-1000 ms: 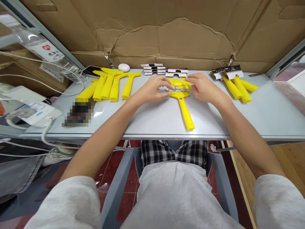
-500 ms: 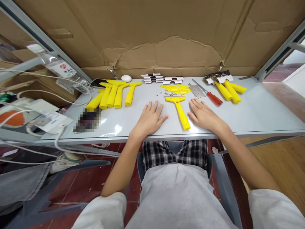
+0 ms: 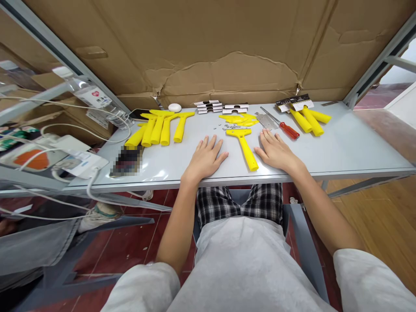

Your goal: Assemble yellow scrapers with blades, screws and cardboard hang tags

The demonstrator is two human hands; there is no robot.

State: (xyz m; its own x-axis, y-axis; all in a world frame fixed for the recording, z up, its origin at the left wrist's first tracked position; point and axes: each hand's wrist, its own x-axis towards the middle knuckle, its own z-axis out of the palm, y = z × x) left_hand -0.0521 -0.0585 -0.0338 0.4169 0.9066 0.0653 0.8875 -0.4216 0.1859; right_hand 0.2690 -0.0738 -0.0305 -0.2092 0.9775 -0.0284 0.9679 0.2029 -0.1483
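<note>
Yellow plastic T-shaped scraper handle [image 3: 246,150] lies between your left hand [image 3: 205,159] and right hand [image 3: 277,152], palms down, fingers [image 3: 212,142] released and extended on the glossy pale-grey tabletop [image 3: 351,145].

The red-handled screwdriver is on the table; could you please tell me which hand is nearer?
Right: the right hand lies just in front of the screwdriver, slightly left; the left hand lies farther left, beyond the central yellow scraper handle.
</note>
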